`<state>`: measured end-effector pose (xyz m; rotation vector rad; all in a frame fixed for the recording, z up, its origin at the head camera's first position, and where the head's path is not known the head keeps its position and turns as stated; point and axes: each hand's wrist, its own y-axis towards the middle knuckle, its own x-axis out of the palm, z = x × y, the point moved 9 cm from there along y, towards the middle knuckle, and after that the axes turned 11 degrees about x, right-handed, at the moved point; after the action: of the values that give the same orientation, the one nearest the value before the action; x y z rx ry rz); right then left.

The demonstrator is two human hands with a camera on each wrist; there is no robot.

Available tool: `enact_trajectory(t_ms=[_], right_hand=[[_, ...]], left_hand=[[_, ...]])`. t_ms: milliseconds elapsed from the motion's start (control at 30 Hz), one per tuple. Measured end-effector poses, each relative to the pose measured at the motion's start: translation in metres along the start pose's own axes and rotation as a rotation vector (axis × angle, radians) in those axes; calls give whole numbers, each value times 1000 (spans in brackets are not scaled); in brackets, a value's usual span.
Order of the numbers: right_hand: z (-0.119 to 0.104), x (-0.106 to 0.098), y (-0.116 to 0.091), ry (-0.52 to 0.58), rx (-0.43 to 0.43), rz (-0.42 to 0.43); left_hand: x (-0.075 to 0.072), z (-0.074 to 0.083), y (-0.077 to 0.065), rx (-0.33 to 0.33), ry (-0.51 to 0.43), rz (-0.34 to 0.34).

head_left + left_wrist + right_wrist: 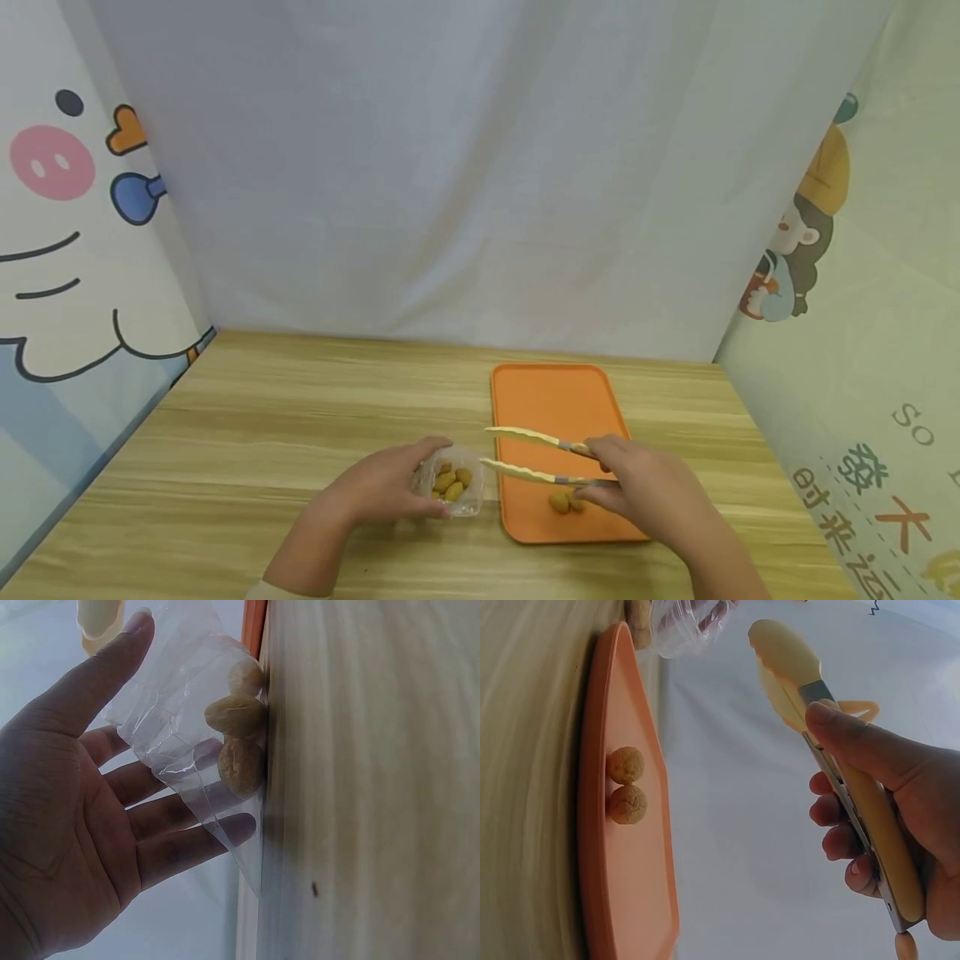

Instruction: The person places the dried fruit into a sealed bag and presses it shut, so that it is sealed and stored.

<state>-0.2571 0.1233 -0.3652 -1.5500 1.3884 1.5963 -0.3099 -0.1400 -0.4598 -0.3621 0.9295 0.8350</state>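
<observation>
Below the fingers [176, 855] lies a wood-grain table [300, 400]. Beyond them hangs a pale grey curtain [375, 167]. Cartoon-printed sheets [45, 275] flank them.

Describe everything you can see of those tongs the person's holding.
The tongs have two pale yellow, wavy-edged heads that look like plastic, grey metal-looking parts and a yellowish handle. The right hand grips them, thumb on one side, fingers on the other. Raised above the orange tray, their heads stand apart with nothing between, pointing towards the clear container.

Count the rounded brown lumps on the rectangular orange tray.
2, side by side toward the near end of the tray: a left lump and a right lump. The right hand may hide more.
</observation>
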Motion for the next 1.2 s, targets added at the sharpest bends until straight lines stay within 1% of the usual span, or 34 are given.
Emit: enact_trajectory(t_ms=[67,233,333,733,867,967,1133,1200], right_hand=[[6,-1,0,-6,42,-26],[23,2,0,-16,179,-104],[31,3,0,-7,231,-133],[48,3,-1,25,345,-248],[53,0,-3,41,376,-274],[58,-1,-5,46,400,-296],[70,-1,-8,61,450,-357],[74,-2,-9,62,460,-363]], left_hand=[[0,1,0,2,-3,-2],[1,0,0,-7,-9,-9],[1,0,0,-13,-5,-12],[0,2,-1,-11,0,-12],[0,3,-1,-9,-7,-16],[0,4,0,-10,-8,-19],[0,4,0,-12,0,-15],[0,4,0,-13,0,-14]])
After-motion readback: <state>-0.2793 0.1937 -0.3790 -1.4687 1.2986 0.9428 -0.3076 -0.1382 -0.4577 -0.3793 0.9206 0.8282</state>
